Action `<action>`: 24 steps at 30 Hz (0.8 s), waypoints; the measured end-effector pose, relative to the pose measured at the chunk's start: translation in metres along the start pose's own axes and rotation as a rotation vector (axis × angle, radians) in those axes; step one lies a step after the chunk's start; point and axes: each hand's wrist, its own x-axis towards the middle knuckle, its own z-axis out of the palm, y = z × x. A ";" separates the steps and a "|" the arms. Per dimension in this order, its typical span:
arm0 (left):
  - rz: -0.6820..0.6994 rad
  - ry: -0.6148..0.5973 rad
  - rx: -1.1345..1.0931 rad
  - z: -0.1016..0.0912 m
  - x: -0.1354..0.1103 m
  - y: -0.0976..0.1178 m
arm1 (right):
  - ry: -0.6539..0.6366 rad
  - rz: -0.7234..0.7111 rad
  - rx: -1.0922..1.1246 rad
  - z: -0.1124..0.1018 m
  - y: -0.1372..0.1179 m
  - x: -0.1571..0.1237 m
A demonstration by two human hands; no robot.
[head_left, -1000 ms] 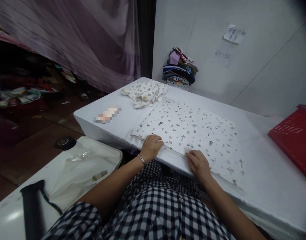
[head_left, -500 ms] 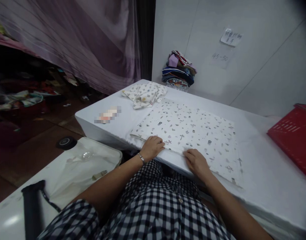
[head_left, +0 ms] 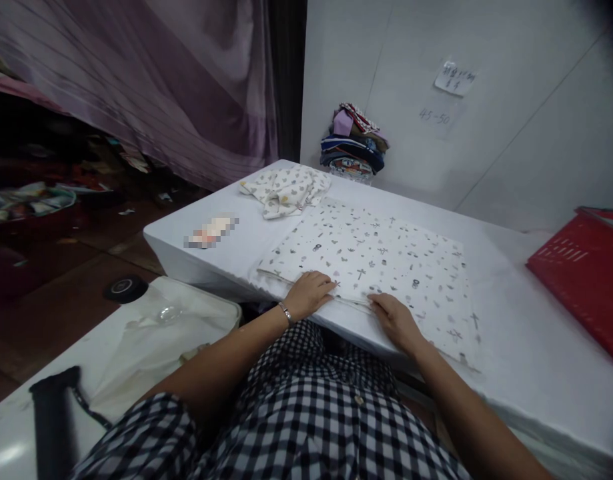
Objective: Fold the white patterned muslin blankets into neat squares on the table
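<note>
A white cloth (head_left: 366, 260) printed with small grey motifs lies spread flat on the white-covered table (head_left: 516, 320). Its near edge, which looks folded or layered, runs along the front of the table. My left hand (head_left: 309, 295) is closed on that edge, fingers together and pointing right. A short way to the right, my right hand (head_left: 397, 322) pinches the same edge between thumb and fingertips. Beyond the cloth's far left corner sits a crumpled white cloth (head_left: 291, 189) with a leaf-like print.
A pile of folded fabrics (head_left: 353, 143) stands at the table's back edge by the wall. At right is a red plastic basket (head_left: 586, 273). On my left, a white surface (head_left: 16, 427) carries a black strapped object (head_left: 56, 420) and a round black item (head_left: 126, 288).
Both hands stay at the cloth's near edge; the right fingers have shifted slightly along it. The whole view has moved a little, so everything appears slightly further left.
</note>
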 end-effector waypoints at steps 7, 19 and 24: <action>0.122 0.120 -0.005 0.011 0.010 0.011 | -0.020 -0.004 0.073 -0.001 0.003 0.001; 0.107 0.118 0.027 0.020 0.018 0.012 | -0.010 -0.070 0.040 -0.004 -0.005 0.001; 0.103 0.126 0.028 0.022 0.019 0.014 | 0.030 -0.098 0.019 0.000 -0.002 -0.001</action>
